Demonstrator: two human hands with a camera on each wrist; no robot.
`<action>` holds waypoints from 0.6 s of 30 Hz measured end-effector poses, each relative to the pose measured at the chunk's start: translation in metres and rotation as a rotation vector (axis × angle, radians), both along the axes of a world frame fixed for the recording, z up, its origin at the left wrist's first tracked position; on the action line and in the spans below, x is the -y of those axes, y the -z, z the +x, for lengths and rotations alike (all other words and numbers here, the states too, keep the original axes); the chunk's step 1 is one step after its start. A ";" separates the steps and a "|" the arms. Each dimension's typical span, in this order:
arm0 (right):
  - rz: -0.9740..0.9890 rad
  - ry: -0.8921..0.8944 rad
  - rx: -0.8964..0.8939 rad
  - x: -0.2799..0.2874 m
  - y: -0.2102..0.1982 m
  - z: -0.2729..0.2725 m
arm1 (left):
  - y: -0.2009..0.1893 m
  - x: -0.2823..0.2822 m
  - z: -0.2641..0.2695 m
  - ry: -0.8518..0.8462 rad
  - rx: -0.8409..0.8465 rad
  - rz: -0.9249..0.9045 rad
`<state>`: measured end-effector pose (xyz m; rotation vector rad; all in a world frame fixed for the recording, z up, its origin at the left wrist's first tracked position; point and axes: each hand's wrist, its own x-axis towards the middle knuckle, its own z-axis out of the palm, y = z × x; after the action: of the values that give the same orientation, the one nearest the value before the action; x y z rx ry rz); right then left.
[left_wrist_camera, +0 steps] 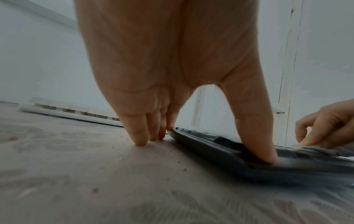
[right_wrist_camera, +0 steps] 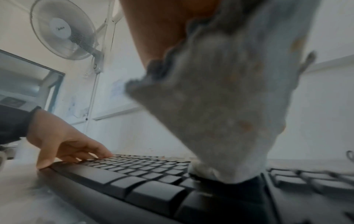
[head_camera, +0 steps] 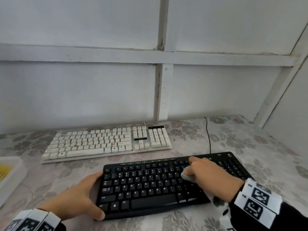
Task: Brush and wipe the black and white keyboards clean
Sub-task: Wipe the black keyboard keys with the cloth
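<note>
The black keyboard (head_camera: 150,184) lies near the table's front edge. My left hand (head_camera: 83,195) braces its left end. The thumb (left_wrist_camera: 254,136) presses on the front-left corner, and the straight fingers (left_wrist_camera: 139,133) touch the table beside the edge. My right hand (head_camera: 206,177) grips a bunched grey cloth (head_camera: 187,175) and presses it on the keys at the right of the main block. The cloth (right_wrist_camera: 229,113) fills the right wrist view and carries orange specks. Behind stands the white keyboard (head_camera: 106,142), with orange stains among its keys.
A white box (head_camera: 10,172) with something yellow inside sits at the left edge. A black cable (head_camera: 208,135) runs from the black keyboard back to the wall. The floral tablecloth (head_camera: 250,147) is bare on the right. A wall fan (right_wrist_camera: 63,28) hangs overhead.
</note>
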<state>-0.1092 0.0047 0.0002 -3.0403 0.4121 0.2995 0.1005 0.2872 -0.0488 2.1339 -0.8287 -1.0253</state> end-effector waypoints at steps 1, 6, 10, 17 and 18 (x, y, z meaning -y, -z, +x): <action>-0.023 0.041 -0.011 0.005 -0.001 -0.003 | 0.001 0.000 0.000 -0.002 0.002 0.001; -0.052 0.209 -0.012 0.015 -0.007 0.004 | 0.005 -0.002 0.002 -0.017 0.014 -0.002; 0.163 0.018 0.085 -0.021 -0.009 0.025 | 0.005 -0.003 0.003 0.000 0.044 0.026; 0.159 -0.133 0.102 -0.026 0.023 0.026 | 0.007 -0.003 0.005 -0.006 -0.016 -0.024; 0.152 -0.107 0.100 -0.019 0.025 0.020 | 0.008 -0.004 0.006 -0.006 -0.014 -0.020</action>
<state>-0.0890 0.0240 -0.0243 -2.9174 0.2099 0.1747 0.1066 0.2907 -0.0571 2.1085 -0.8224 -1.0234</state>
